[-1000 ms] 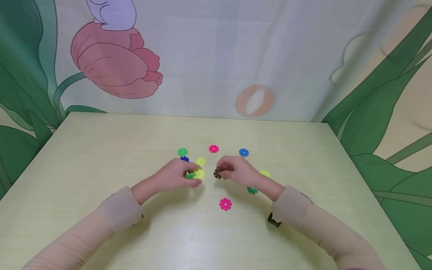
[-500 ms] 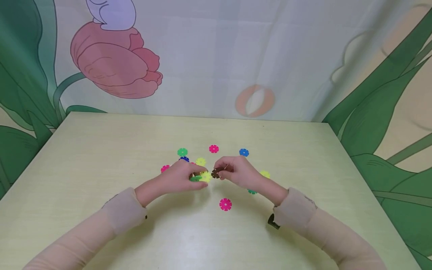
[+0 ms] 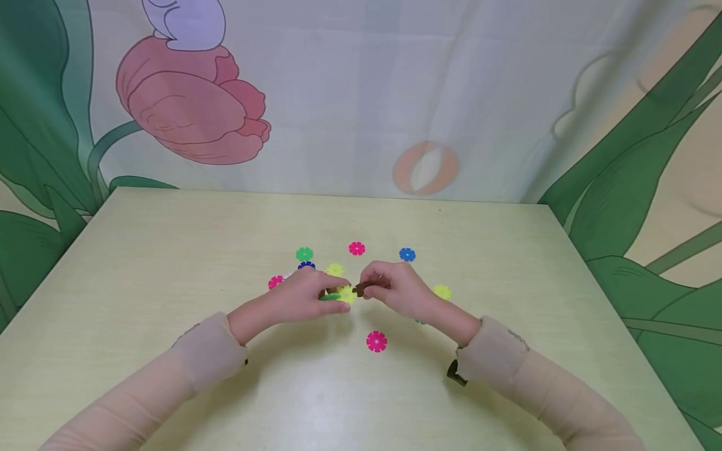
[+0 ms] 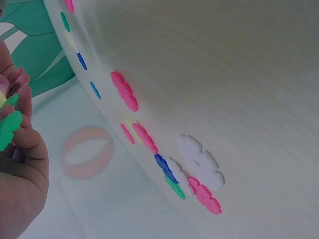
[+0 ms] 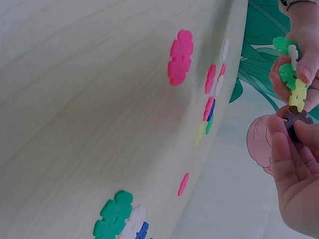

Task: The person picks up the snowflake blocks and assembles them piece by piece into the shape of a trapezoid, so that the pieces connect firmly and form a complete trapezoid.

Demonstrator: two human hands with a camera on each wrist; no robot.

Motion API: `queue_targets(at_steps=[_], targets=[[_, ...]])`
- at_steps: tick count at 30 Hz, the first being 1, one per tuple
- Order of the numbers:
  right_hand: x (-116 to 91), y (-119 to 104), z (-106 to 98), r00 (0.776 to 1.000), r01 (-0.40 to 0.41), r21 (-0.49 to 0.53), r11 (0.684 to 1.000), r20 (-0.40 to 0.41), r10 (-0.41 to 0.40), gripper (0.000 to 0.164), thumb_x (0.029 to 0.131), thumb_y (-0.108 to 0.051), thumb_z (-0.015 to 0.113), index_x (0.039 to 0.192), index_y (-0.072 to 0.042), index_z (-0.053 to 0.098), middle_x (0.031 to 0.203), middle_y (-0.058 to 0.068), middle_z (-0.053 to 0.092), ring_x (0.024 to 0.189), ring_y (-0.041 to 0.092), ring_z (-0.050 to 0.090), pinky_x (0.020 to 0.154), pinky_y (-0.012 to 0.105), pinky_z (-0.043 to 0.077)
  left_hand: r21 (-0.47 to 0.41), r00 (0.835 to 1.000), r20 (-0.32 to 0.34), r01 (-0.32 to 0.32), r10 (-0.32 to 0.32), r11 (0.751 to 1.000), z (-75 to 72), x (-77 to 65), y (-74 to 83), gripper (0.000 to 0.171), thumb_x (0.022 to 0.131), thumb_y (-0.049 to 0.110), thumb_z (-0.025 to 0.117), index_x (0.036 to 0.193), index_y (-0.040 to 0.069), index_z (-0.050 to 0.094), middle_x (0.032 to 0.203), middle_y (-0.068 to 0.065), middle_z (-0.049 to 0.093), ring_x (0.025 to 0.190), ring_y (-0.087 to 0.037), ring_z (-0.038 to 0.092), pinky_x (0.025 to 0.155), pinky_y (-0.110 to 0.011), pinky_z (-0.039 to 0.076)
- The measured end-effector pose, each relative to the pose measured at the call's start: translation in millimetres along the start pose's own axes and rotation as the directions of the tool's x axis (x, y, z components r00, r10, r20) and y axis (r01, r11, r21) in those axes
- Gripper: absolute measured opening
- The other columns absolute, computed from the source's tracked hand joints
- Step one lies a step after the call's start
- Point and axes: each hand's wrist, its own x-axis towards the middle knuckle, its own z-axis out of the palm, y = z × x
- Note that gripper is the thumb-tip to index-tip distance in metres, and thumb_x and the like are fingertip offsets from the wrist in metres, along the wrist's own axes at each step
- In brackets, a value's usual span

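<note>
Above the middle of the table, my left hand (image 3: 299, 295) grips a small cluster of interlocking snowflake discs. The right wrist view shows a yellow disc (image 5: 298, 94), green discs (image 5: 287, 74) and a white disc (image 5: 293, 56) joined in it. My right hand (image 3: 397, 289) pinches a brown snowflake disc (image 5: 295, 122) between thumb and fingers. In the head view the brown disc is tilted nearly edge-on at the yellow disc's right side. They look to be touching; whether their slots are engaged I cannot tell. Fingers hide part of the cluster.
Loose snowflake discs lie round the hands: a near pink disc (image 3: 376, 341), a blue disc (image 3: 407, 254), a far pink disc (image 3: 356, 248), a green disc (image 3: 304, 254) and a yellow disc (image 3: 442, 292). White discs (image 4: 199, 160) lie left. A printed curtain (image 3: 338, 94) hangs behind the table.
My left hand has moved right with its cluster, closing the gap to the brown disc. The brown disc has turned from face-on to nearly edge-on, while my right hand barely shifted.
</note>
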Motion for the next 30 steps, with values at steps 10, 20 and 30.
queue_targets(at_steps=[10,20,30], targets=[[1,1,3,0.999,-0.049,0.006,0.999,-0.016,0.049,0.005,0.08,0.0,0.06,0.083,-0.004,0.062,0.079,0.009,0.066,0.072,0.025,0.062,0.061,0.021,0.049,0.018,0.998,0.044,-0.044,0.043,0.999,-3.4,1.9,3.7,0.025,0.08,0.027,0.064,0.098,0.009,0.063,0.055,0.007,0.04,0.048,-0.002,0.031,0.048,-0.015,0.027],[-1,-4,8,1.0,-0.023,-0.021,1.0,-0.001,0.023,0.005,0.079,0.003,0.061,0.081,-0.001,0.063,0.078,0.012,0.067,0.068,0.023,0.061,0.059,0.021,0.05,0.025,0.993,0.093,-0.078,0.075,0.997,-2.3,2.1,4.9,0.014,0.079,0.023,0.065,0.083,0.012,0.059,0.054,0.007,0.031,0.048,-0.003,0.027,0.048,-0.016,0.023],[1,4,5,0.995,-0.092,0.044,0.995,-0.018,0.093,0.01,0.08,-0.003,0.061,0.089,-0.006,0.063,0.087,0.009,0.065,0.075,0.019,0.063,0.066,0.022,0.051,0.051,0.997,0.052,0.046,-0.049,0.998,5.1,5.1,1.7,0.037,0.082,0.035,0.06,0.113,0.016,0.056,0.056,0.008,0.044,0.051,-0.005,0.037,0.052,-0.019,0.034]])
